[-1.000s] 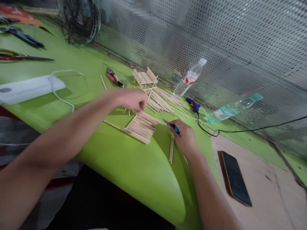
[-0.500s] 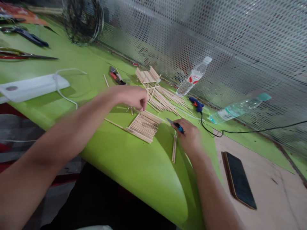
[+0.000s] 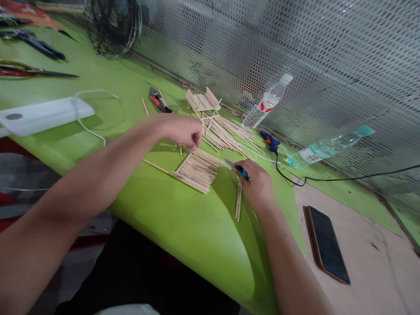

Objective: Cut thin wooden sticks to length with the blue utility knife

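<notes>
Thin wooden sticks lie side by side as a flat panel (image 3: pixel 197 172) on the green table. My left hand (image 3: pixel 187 131) is closed in a pinch at the panel's far corner, on the end of a wooden stick (image 3: pixel 211 158) running along its far edge. In my right hand (image 3: pixel 257 181) is a craft knife (image 3: pixel 241 170) with a blue and black handle, its blade pointing left by the stick's right end. A few short sticks (image 3: pixel 238 202) lie just below that hand. Behind the panel are a pile of loose sticks (image 3: pixel 226 135) and a small stick structure (image 3: pixel 203 101).
Beyond my right hand are a glue gun (image 3: pixel 269 141) with a black cord and two plastic bottles (image 3: pixel 267 103), (image 3: pixel 331 146) by the perforated metal screen (image 3: pixel 295 48). A phone (image 3: pixel 328 245) lies right. Pliers (image 3: pixel 159 100), scissors (image 3: pixel 36 71) and a white power strip (image 3: pixel 49 116) are left.
The knife and my right hand have shifted slightly left, toward the stick at the panel's edge. My left hand keeps its pinch in nearly the same place.
</notes>
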A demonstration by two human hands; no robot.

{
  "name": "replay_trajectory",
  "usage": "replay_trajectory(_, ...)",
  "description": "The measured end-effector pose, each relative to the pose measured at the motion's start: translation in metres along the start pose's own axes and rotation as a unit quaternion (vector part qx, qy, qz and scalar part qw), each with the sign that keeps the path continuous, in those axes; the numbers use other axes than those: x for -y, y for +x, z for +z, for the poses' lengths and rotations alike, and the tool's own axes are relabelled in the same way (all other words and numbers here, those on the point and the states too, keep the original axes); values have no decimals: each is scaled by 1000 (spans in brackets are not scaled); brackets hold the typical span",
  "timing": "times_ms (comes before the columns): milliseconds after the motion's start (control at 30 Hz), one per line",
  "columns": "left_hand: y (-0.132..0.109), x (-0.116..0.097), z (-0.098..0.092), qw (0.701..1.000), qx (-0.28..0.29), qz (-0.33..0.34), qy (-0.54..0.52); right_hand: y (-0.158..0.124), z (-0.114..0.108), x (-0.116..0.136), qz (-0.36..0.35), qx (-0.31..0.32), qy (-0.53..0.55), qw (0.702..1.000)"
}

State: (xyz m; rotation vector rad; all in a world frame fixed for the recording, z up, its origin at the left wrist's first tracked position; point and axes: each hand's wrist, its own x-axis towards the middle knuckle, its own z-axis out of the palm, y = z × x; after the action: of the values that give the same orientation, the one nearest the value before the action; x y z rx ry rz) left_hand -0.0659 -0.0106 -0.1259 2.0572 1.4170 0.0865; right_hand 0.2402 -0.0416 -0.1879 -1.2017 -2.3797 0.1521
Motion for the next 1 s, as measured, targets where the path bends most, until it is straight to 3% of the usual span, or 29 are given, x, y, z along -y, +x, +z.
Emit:
replay_trajectory(400, 2, -2, 4, 999, -22, 36, 35, 1, 0, -1, -9, 4, 19, 1000)
replay_trajectory(800, 24, -23, 41, 987, -51, 145, 36, 1, 1, 0, 7, 6, 19, 1000)
replay_trajectory(1000, 26, -24, 43, 984, -50, 167, 43, 2, 3, 2, 17, -3, 17, 1000)
